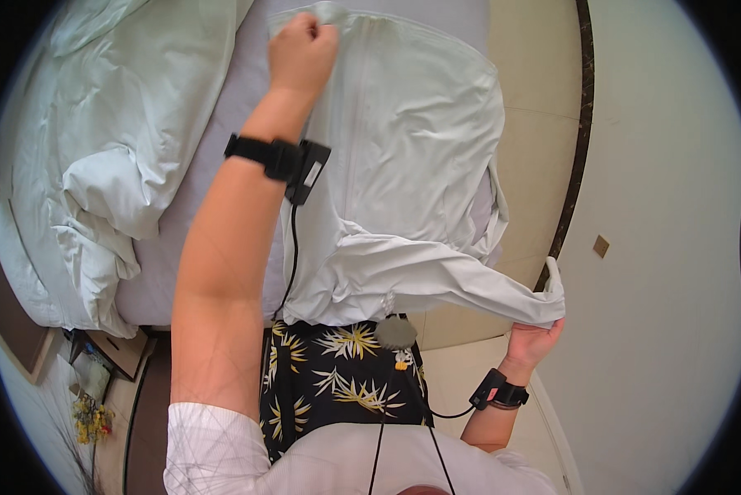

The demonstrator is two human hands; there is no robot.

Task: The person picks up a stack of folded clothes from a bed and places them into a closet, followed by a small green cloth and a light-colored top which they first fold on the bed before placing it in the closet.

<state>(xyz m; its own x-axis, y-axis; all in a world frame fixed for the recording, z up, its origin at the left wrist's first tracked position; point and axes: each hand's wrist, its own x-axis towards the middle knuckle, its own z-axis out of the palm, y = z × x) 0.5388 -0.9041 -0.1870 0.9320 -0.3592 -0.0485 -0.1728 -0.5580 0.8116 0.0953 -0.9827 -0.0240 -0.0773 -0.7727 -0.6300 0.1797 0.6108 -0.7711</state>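
A pale grey-white long-sleeved jacket (pixel 412 124) lies spread over the bed, a straight seam running along its length. At its far edge, my left hand (pixel 303 54) is closed in a fist on the cloth near the corner. One sleeve (pixel 436 272) stretches off the bed to the right, its cuff end raised. My right hand (pixel 535 342) grips that cuff from below, with some of its fingers hidden by the fabric. Both wrists wear black straps with small boxes and cables.
The bed (pixel 214 157) has a lavender sheet, with a rumpled pale quilt (pixel 123 124) on the left. A white wall (pixel 659 148) with a dark baseboard runs along the right. At lower left stand a nightstand (pixel 110 355) and yellow flowers (pixel 92 419).
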